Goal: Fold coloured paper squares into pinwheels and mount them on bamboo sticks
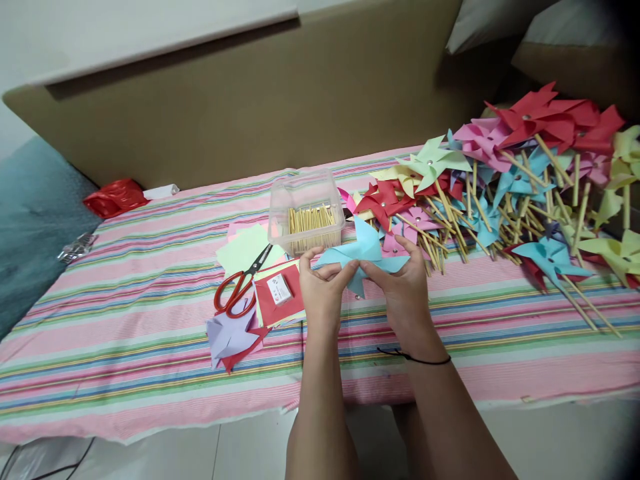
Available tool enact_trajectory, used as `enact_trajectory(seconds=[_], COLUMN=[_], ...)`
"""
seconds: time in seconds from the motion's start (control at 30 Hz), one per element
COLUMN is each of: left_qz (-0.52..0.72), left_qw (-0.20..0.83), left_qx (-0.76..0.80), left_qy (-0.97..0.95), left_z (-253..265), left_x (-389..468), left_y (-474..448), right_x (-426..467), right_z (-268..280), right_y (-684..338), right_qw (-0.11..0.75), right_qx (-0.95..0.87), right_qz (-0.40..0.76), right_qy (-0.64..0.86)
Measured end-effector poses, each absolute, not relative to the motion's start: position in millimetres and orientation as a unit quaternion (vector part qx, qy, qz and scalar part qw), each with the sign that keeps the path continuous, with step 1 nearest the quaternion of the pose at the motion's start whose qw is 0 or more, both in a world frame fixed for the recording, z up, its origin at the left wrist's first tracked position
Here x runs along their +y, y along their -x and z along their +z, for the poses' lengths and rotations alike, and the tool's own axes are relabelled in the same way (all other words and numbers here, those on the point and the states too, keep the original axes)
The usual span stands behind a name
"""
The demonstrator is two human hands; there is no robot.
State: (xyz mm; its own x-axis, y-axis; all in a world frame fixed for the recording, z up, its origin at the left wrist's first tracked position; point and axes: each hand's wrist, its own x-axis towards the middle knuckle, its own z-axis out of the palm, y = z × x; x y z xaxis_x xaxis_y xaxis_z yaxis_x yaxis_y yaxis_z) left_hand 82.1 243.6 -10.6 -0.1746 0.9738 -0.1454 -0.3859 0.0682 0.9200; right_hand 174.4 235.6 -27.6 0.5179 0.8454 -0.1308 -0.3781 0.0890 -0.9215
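Between my two hands is a light blue paper pinwheel (367, 241), its blades folded in toward the centre. My left hand (326, 287) pinches it from the left, and my right hand (400, 287) from the right; both thumbs meet at its middle. Beyond it stands a clear plastic box (305, 190) with short wooden sticks (313, 219) inside. To the left, red-handled scissors (243, 283) rest by a stack of coloured paper (270, 313) topped by a small white box (279, 289). Nearer lies a cut purple paper piece (233, 333).
A large heap of finished pinwheels on sticks (530, 180) fills the right side. A red plastic bag (116, 198), a white box (161, 192) and a shiny clear packet (77, 248) lie far left. The striped cloth (150, 307) ends at a front edge above the floor.
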Motion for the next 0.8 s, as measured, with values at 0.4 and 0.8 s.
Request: enact_trajectory(seconds=[0.4,0.8], left_qz=[0.509,0.485], left_qw=[0.581,0.602], left_qx=[0.471,0.487], left_qy=[-0.426,-0.407], left_z=[-8.0,-17.9], left_x=[243.9,244.5], left_y=[-53.4,-51.6], right_x=[232.5,231.2], right_z=[-35.0,-34.7], right_y=[-198.4,-200.2], right_qw=[0.588,0.56], right_qx=[-0.319,-0.324], right_qz=[0.516,0.56], right_qy=[0.535,0.517])
